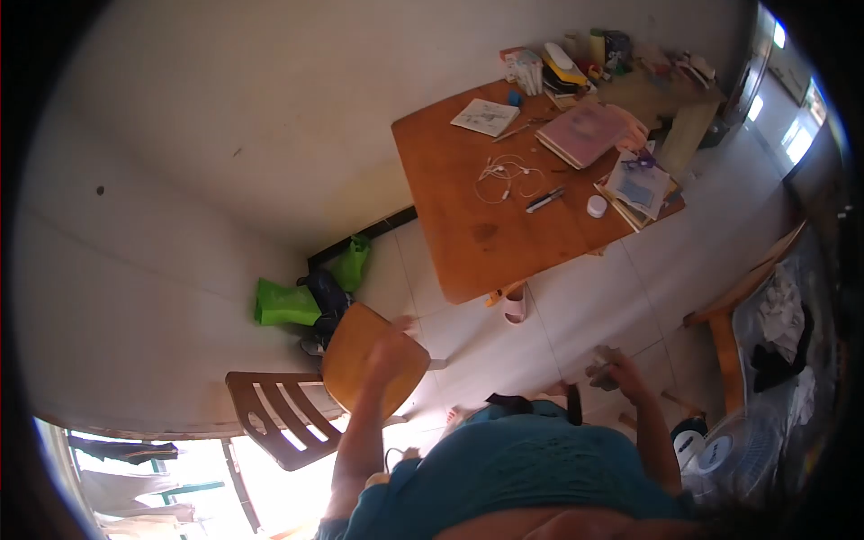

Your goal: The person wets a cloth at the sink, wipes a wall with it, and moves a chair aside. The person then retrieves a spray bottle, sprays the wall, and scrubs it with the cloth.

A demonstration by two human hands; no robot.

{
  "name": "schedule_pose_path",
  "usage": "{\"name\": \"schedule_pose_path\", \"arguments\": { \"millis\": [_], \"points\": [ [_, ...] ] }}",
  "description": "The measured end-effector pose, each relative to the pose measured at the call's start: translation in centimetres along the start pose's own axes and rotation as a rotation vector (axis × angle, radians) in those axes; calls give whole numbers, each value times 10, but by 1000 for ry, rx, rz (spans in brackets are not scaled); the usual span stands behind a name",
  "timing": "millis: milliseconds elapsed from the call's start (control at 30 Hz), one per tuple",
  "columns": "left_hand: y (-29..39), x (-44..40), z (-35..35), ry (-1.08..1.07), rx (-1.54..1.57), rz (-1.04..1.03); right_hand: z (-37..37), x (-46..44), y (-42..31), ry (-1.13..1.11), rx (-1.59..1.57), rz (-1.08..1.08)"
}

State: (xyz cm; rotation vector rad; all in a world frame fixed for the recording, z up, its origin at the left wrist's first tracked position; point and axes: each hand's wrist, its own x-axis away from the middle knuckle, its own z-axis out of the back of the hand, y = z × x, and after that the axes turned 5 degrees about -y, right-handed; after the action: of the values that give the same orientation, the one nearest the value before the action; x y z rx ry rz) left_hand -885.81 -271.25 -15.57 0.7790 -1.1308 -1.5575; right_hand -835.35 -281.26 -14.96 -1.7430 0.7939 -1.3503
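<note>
My left hand is over the seat of a wooden chair, blurred, so its fingers cannot be made out. On the other side, my right hand is closed on a crumpled greyish cloth, held above the tiled floor. Farther forward stands a wooden table bearing white earphones, a pen, a pink notebook, an open booklet and a small white jar. Neither hand touches the table.
Green bags and a dark bag lie by the wall at the left. A pink slipper is on the floor near the table. To the right are a wooden-framed seat with clothes and a fan.
</note>
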Motion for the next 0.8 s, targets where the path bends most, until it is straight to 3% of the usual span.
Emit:
{"name": "schedule_pose_path", "arguments": {
  "millis": [33, 67, 233, 400, 467, 500, 600, 633, 667, 733, 800],
  "points": [
    [55, -36, -56, -237, -332, 16, 20, 9, 1, 42, -60, -25],
    [72, -57, -105, -293, -202, -82, 40, 16, 4, 88, -117, -48],
    [149, -130, -286, -875, -293, -170, 134, 46, 28, 334, -9, 126],
    [198, -183, -423, -1020, -217, -221, 197, 53, 10, 270, -297, 247],
    [206, -206, -465, -954, -186, -344, 223, 56, -12, 222, -362, 229],
    [215, -220, -485, -1088, 3, -177, 237, 56, -19, 198, -434, 250],
    [204, -260, -546, -1386, 161, 57, 285, 45, -39, 150, -604, 302],
    [218, -269, -560, -1358, 246, 39, 306, 41, -51, 180, -633, 303],
    [234, -280, -569, -1336, 139, 69, 326, 34, -64, 191, -663, 303],
    [254, -308, -595, -1445, -46, 314, 364, 30, -73, 270, -657, 308],
    [279, -330, -615, -1326, 182, 256, 417, 15, -70, 328, -633, 300]
  ]
}}
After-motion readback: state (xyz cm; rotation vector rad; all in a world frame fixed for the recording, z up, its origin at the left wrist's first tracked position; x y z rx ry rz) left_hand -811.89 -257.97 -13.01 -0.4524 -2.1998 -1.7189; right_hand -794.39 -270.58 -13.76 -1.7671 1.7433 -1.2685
